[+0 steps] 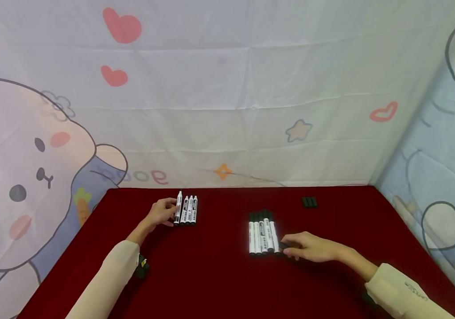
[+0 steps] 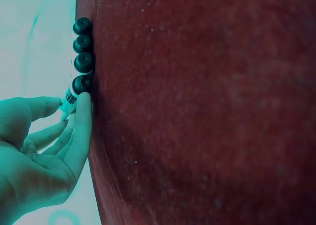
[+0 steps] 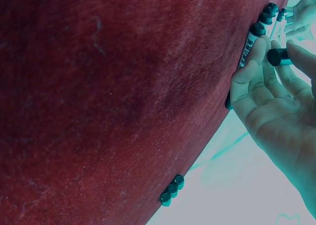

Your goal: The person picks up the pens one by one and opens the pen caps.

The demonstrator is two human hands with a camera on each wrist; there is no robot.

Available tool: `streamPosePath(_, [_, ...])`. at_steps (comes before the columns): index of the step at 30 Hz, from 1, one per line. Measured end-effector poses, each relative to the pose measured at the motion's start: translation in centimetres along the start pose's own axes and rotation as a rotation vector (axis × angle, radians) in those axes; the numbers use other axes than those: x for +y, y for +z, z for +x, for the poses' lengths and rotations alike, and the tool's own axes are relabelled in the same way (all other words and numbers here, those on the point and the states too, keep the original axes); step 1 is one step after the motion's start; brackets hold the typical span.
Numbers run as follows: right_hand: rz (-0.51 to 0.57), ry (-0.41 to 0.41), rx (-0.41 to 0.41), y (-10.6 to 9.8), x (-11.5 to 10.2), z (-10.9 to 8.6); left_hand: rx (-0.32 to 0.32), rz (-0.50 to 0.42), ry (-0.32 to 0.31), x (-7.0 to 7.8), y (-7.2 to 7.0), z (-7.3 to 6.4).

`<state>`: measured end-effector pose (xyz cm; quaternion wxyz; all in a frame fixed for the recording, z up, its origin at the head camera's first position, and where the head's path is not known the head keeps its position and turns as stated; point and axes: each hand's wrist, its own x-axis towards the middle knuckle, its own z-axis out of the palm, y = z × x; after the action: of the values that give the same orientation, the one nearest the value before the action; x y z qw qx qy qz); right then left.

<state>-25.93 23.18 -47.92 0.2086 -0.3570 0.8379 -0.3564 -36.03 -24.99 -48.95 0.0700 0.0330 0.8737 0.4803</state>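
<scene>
On the left of the red table, my left hand [image 1: 163, 212] pinches a white marker [image 1: 178, 207] with a bare tip. That marker is the leftmost in a short row of uncapped white markers [image 1: 188, 210] lying side by side, their black ends toward me. In the left wrist view, fingers of the left hand [image 2: 54, 151] touch the nearest marker's black end [image 2: 82, 83]. My right hand [image 1: 311, 247] holds a small black marker cap [image 3: 279, 57] between thumb and fingers. It is just right of a group of several capped white markers [image 1: 262, 235].
Three black caps [image 1: 309, 202] stand together near the table's back right. A black object with a yellow mark [image 1: 142, 266] is at the left forearm. A printed cloth [image 1: 227, 88] hangs behind the red table [image 1: 219, 288].
</scene>
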Motion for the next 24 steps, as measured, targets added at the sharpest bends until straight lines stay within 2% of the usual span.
streamPosePath(8, [0.005,-0.007,-0.001,0.04,-0.01,-0.10,0.012,0.017,-0.030,0.31,0.33,-0.05])
streamPosePath(14, [0.012,-0.009,-0.001,0.13,0.17,-0.11,-0.024,0.057,-0.055,0.14,0.49,0.18])
streamPosePath(24, [0.008,-0.008,-0.002,0.11,0.41,-0.21,-0.018,0.106,-0.027,0.33,0.57,0.31])
